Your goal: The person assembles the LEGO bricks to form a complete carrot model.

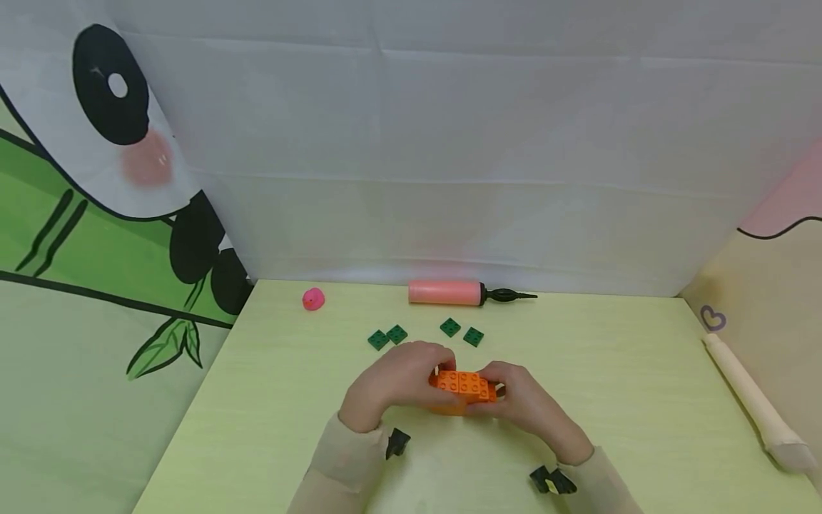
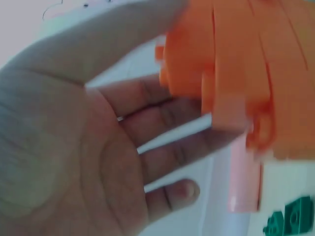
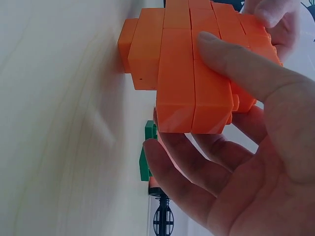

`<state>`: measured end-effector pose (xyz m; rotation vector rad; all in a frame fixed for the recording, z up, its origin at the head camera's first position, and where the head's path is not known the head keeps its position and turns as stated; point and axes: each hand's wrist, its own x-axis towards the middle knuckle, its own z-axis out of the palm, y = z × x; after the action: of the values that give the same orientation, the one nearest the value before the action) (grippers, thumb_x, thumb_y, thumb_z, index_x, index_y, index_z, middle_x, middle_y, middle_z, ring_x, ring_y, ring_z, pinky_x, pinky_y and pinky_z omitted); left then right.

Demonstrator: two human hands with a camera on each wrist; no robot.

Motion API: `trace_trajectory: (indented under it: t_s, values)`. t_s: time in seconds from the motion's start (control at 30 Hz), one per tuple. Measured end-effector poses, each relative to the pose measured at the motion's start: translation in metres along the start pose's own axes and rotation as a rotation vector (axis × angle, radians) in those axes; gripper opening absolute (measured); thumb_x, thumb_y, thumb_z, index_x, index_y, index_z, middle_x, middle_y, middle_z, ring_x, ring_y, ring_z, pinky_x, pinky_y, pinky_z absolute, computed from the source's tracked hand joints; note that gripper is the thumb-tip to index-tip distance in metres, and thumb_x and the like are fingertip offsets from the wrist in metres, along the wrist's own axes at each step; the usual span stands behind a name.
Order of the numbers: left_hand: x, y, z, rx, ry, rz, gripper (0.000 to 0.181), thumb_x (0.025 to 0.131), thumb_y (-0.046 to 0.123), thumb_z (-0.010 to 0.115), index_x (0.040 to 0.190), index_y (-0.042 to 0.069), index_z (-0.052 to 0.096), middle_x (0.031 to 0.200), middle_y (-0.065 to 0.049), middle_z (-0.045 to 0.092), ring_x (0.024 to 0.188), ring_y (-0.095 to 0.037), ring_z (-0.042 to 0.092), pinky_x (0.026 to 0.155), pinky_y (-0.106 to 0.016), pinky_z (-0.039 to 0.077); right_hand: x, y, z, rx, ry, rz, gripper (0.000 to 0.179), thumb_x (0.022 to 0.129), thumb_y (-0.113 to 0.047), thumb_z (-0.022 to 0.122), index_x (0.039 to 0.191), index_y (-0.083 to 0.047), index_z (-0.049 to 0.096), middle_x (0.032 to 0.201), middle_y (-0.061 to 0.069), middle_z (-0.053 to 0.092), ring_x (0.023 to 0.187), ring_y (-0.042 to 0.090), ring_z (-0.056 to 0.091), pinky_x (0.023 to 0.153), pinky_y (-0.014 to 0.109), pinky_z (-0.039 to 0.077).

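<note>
Two green bricks (image 1: 397, 334) loose on the counter (image 1: 257, 428), not attached. Left hand (image 1: 404, 378) pinches one end of the orange brick build (image 1: 459, 384); many bricks already joined, can't tell if complete. Two more green bricks (image 1: 451, 327) loose behind it. Right hand (image 1: 523, 396) grips the other end.

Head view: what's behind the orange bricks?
Four green bricks, then a pink pump farther back. What the orange bricks, left hand and right hand cover on the table can't be seen.
</note>
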<state>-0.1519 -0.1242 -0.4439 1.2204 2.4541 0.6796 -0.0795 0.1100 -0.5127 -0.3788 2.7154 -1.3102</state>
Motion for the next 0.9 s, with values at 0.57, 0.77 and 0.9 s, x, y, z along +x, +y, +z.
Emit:
trace_trajectory:
  t_s: [0.57, 0.77, 0.9]
  values:
    - [-0.006, -0.066, -0.013, -0.017, 0.194, -0.134, 0.01, 0.099, 0.009, 0.07, 0.107, 0.011, 0.075, 0.1, 0.004, 0.069, 0.088, -0.017, 0.06, 0.085, -0.04, 0.054, 0.0, 0.0, 0.001, -0.022, 0.014, 0.011, 0.03, 0.082, -0.028, 0.091, 0.105, -0.016, 0.076, 0.1, -0.009, 0.066, 0.089, 0.016, 0.058, 0.078, 0.029, 0.056]
    - [0.001, -0.075, -0.001, 0.116, 0.127, -0.266, 0.02, 0.092, 0.013, 0.08, 0.11, 0.008, 0.072, 0.103, -0.003, 0.068, 0.091, -0.019, 0.06, 0.087, -0.04, 0.053, -0.001, 0.0, 0.0, -0.019, 0.01, -0.002, 0.03, 0.083, -0.028, 0.091, 0.106, -0.016, 0.076, 0.1, -0.009, 0.066, 0.089, 0.015, 0.058, 0.078, 0.028, 0.056]
    - [0.003, -0.079, 0.005, 0.146, 0.099, -0.31, 0.027, 0.09, 0.013, 0.083, 0.113, 0.007, 0.071, 0.109, -0.006, 0.068, 0.095, -0.021, 0.061, 0.091, -0.043, 0.053, 0.0, 0.001, 0.0, -0.025, 0.011, -0.01, 0.03, 0.083, -0.028, 0.091, 0.106, -0.015, 0.077, 0.1, -0.009, 0.066, 0.089, 0.015, 0.058, 0.077, 0.029, 0.056]
